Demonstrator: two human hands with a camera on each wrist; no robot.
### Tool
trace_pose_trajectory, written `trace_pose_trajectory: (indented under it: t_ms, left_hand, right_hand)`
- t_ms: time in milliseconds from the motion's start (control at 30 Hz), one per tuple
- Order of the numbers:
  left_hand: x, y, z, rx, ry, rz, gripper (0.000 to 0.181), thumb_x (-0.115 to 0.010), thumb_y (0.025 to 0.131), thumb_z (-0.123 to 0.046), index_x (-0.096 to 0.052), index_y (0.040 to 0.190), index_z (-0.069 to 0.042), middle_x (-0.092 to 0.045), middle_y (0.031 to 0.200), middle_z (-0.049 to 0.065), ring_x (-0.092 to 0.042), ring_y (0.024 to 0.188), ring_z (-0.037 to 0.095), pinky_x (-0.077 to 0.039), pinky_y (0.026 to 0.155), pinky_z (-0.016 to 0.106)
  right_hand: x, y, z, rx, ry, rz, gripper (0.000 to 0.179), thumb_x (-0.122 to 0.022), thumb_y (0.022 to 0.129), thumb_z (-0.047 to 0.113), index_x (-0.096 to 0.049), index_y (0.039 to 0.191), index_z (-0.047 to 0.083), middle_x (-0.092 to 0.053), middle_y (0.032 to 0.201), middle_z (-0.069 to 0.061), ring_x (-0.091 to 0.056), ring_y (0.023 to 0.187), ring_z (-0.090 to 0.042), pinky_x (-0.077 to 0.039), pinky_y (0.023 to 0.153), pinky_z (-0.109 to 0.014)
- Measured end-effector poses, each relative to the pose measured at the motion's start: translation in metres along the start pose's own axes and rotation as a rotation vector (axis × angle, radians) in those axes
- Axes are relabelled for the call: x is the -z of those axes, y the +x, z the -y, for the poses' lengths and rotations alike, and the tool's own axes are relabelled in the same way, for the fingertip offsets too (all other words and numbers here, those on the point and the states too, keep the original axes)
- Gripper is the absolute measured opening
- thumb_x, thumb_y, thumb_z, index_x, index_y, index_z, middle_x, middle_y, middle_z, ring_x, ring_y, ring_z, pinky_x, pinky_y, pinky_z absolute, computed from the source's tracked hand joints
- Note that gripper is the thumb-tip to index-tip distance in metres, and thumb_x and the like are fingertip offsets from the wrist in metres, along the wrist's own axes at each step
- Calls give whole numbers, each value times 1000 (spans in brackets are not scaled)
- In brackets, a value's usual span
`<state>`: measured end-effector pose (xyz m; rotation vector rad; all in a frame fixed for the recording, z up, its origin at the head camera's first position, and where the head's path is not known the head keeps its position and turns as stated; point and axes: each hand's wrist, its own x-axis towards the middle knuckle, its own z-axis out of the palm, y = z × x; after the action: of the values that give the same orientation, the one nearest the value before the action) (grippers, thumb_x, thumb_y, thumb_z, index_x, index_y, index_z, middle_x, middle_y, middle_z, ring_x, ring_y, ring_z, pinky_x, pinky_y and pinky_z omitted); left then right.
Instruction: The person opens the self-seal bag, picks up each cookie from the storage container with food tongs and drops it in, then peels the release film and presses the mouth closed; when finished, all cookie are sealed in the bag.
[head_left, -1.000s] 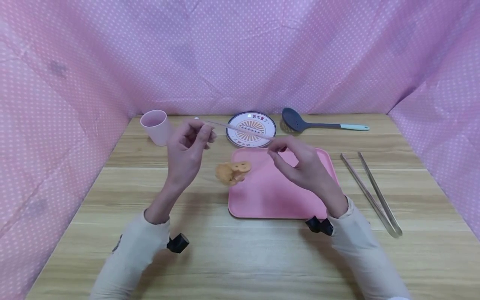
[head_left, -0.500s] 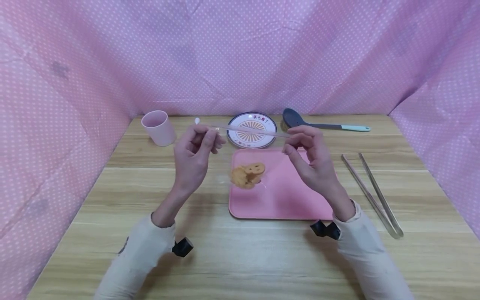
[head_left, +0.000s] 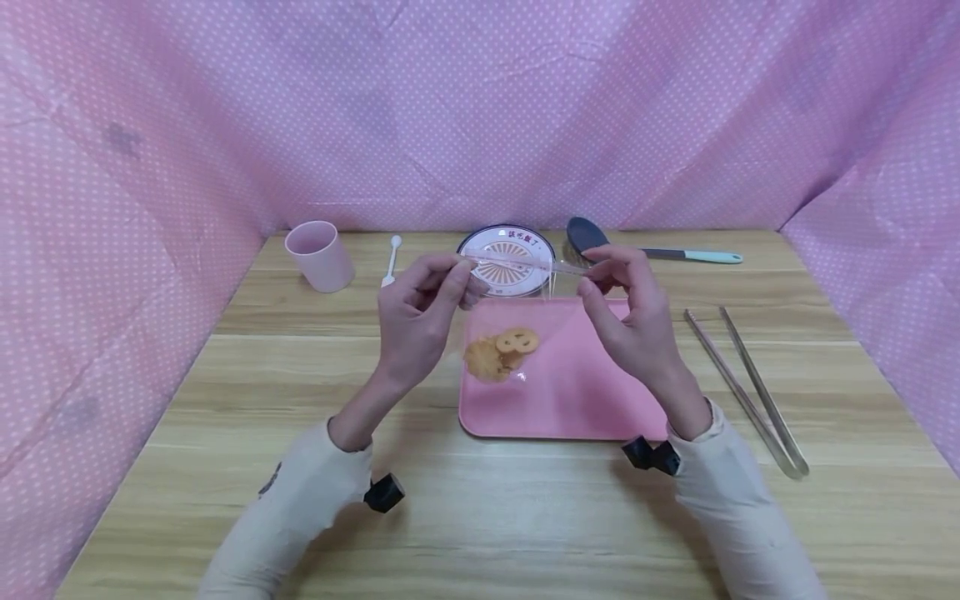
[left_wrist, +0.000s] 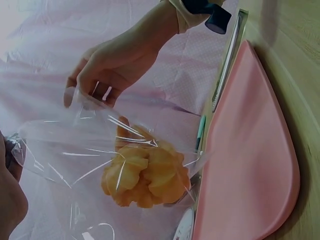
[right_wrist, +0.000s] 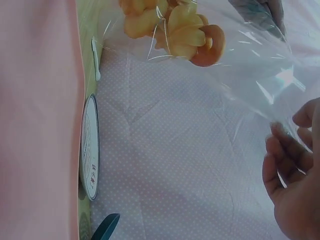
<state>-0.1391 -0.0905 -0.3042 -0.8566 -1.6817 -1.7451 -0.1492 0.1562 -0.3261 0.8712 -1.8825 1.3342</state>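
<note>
A clear plastic bag (left_wrist: pixel 75 150) with several golden-brown cookies (head_left: pixel 487 358) at its bottom hangs between my hands. My left hand (head_left: pixel 420 321) pinches one upper corner between thumb and fingers. At the opposite corner, the thumb and fingertips of my right hand (head_left: pixel 633 321) grip the bag's edge. The bag's top edge stretches between them, in front of the plate (head_left: pixel 513 237). One cookie has a pretzel shape, and others look ruffled. In the head view the cookies overlap the left part of the pink tray (head_left: pixel 570 392); the left wrist view shows the bag hanging above it.
A pink cup (head_left: pixel 318 258) stands at the back left, with a small white spoon (head_left: pixel 392 260) beside it. A dark skimmer with a mint handle (head_left: pixel 712 257) lies at the back right. Metal tongs (head_left: pixel 750 392) lie right of the tray. Pink dotted cloth (head_left: pixel 480 108) surrounds the table.
My left hand has moved right, closer to my right hand, uncovering the white spoon. My right hand has also shifted right. The bagged cookies have swung right, now overlapping the tray.
</note>
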Motion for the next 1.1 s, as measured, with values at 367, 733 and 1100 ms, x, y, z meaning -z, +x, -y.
trace_pose_trajectory:
  t_ms: [367,733,1100]
  left_hand:
    - [-10,-4,0,-81,87,22,5,-62,96,13,-66,97,15,-71,78,19,-67,68,14,-59,59,24]
    - [-15,-8,-2,-123,75,70,5,-61,95,15,-65,98,17,-72,84,23,-69,70,23,-62,66,30]
    - [-15,-13,0,-181,183,85,7,-61,95,13,-67,99,13,-73,84,19,-69,69,22,-61,67,26]
  right_hand:
    - [-18,20,29,307,-272,-32,19,-63,99,12,-68,105,-5,-66,101,-22,-58,93,-43,-44,81,-49]
    - [-36,42,49,456,-371,189,16,-73,95,1,-70,109,-6,-67,105,-20,-64,95,-37,-54,78,-45]
    - [-34,46,51,480,-396,248,9,-72,95,-2,-70,104,-3,-69,101,-15,-65,94,-34,-50,72,-44]
